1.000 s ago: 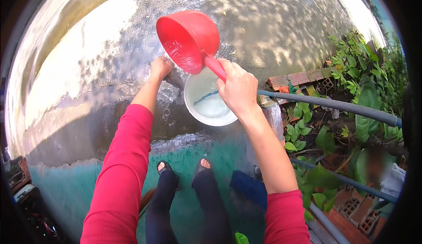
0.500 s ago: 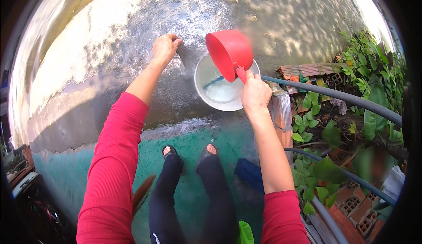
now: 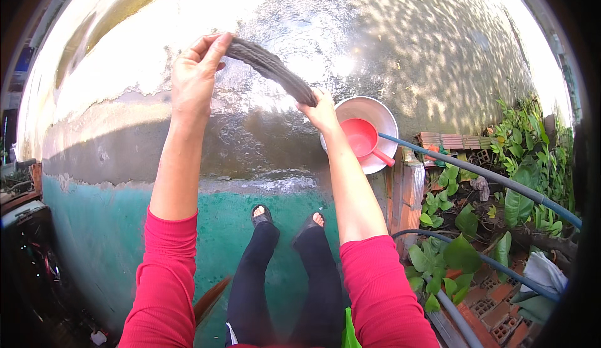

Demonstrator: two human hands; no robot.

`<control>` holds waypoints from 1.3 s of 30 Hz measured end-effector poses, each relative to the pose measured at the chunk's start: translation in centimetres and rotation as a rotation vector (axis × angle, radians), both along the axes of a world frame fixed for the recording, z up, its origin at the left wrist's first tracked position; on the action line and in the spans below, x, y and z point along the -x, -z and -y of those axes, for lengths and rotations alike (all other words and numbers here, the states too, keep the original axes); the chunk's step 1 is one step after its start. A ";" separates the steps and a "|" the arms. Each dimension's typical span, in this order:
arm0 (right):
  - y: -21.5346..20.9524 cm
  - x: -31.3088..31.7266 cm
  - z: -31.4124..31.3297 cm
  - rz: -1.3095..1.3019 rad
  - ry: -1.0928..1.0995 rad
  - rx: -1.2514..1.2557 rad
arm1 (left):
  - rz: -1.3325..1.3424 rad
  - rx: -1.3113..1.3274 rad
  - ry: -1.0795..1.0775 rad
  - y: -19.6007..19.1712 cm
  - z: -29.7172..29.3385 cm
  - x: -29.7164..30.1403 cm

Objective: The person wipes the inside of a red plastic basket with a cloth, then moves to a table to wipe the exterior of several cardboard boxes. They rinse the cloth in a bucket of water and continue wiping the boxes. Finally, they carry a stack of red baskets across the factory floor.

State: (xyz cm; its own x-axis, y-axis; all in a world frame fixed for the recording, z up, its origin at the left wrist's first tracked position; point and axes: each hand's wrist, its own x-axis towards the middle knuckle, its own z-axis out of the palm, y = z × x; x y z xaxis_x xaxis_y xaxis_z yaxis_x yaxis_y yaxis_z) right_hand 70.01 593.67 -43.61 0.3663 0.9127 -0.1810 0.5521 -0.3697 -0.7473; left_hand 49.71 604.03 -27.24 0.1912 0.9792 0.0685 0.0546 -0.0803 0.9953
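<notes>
A dark grey wet-looking cloth point(image 3: 266, 65) is bunched lengthwise and stretched between my two hands above the wet ground. My left hand point(image 3: 194, 75) pinches its upper end between thumb and fingers. Its lower end is in my closed right hand point(image 3: 320, 111), which is near the left side of a pale metal basin point(image 3: 383, 111). Inside the basin rests a red plastic dipper point(image 3: 361, 136), its handle reaching over the near right rim. Part of the basin is hidden behind my right wrist and forearm.
A grey-blue hose point(image 3: 482, 171) runs from the basin to the right. Low brickwork point(image 3: 410, 191) borders leafy plants point(image 3: 526, 154). My sandalled feet stand on a green painted floor point(image 3: 125, 223). A dark glossy object point(image 3: 44, 266) stands at the left edge.
My right hand has let go of the red dipper, now in the basin, and taken hold of the cloth's other end. Both hands have shifted left, raising and stretching the cloth.
</notes>
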 end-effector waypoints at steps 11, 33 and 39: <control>-24.0 13.1 -5.8 -1.574 0.151 -0.350 | 0.795 1.155 -0.306 2.3 0.5 5.4; -33.9 23.0 -10.5 -0.291 0.149 -0.291 | 1.067 0.708 -0.105 -10.5 -1.4 6.5; -32.4 23.9 -10.9 -0.272 0.215 -0.431 | 0.763 0.518 -0.260 -11.9 -0.8 7.5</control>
State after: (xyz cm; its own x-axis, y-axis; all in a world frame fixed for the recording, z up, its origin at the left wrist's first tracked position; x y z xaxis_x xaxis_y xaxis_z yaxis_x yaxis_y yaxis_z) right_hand 46.08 604.59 -11.24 0.5447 0.8350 0.0781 0.2640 -0.0823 -0.9610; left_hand 42.25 604.79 -15.36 0.0462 0.9284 -0.3688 -0.6695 0.3028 0.6783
